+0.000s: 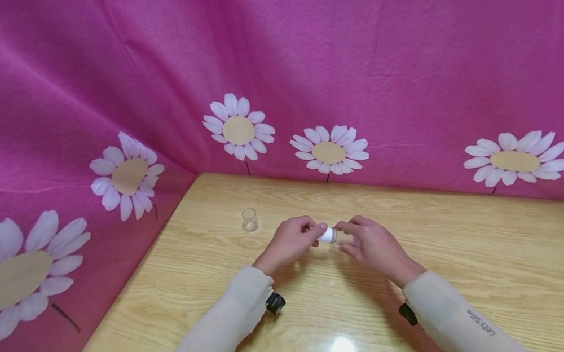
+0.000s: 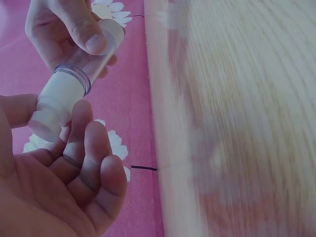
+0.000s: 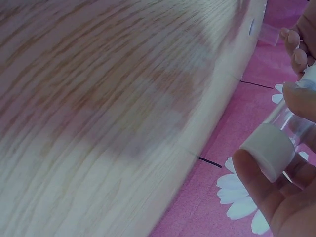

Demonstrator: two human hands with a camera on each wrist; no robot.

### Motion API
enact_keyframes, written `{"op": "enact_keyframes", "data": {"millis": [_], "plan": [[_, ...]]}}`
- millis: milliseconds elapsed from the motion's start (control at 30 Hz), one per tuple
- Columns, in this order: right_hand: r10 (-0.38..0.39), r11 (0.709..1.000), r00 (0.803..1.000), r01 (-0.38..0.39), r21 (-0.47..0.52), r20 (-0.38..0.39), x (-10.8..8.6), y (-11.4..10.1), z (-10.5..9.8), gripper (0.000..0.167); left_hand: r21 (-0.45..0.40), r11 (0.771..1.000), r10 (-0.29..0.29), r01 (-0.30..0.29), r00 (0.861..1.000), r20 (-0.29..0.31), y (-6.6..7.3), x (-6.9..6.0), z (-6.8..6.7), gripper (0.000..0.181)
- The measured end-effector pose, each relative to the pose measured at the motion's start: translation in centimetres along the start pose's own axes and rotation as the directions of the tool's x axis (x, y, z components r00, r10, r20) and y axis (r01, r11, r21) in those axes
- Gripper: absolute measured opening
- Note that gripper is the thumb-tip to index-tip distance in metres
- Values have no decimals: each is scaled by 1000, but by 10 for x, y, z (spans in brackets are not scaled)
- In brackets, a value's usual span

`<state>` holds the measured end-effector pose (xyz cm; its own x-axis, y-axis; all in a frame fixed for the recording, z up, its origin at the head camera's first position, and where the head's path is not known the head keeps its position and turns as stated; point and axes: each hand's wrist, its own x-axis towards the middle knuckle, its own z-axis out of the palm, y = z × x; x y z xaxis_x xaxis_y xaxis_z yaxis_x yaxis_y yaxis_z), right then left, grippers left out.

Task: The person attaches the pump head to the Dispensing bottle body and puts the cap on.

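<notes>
Both hands hold a small clear bottle with white ends above the table. My left hand (image 1: 293, 241) pinches its white pump end (image 1: 328, 235) between thumb and fingers; in the left wrist view that white part (image 2: 61, 94) tilts down to the left. Around the clear body and the other end curl the fingers of my right hand (image 1: 376, 248). The right wrist view shows the wide white base (image 3: 269, 148) against the right fingers. A small clear cap (image 1: 250, 220) stands on the table, left of my left hand.
The light wooden table (image 1: 482, 263) reaches back to a pink cloth (image 1: 414, 70) printed with white daisies. More of the cloth hangs along the table's left edge. Light reflects off the tabletop near the front.
</notes>
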<state>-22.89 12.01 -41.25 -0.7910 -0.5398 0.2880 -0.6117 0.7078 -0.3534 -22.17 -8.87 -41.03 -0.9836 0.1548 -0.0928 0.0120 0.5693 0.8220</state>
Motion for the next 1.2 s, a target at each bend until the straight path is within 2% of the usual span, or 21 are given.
{"op": "enact_keyframes", "data": {"millis": [433,700,933,1067,1200], "plan": [[-15,1000,1000,15,-3,-4,-3,1,0,36,12,1000,19,-19,1000,7,-1,1,2,33],[-12,1000,1000,12,-3,0,-4,5,1,37,-15,993,115,-115,993,33,-4,0,4,18],[-13,1000,1000,13,1,14,-6,6,2,38,8,983,184,-185,981,68,-7,0,3,22],[-11,1000,1000,11,-2,13,-6,5,1,38,-8,989,148,-148,986,72,-9,0,2,34],[0,1000,1000,0,4,7,-6,4,1,38,-33,998,49,-48,998,26,-8,-1,1,45]]}}
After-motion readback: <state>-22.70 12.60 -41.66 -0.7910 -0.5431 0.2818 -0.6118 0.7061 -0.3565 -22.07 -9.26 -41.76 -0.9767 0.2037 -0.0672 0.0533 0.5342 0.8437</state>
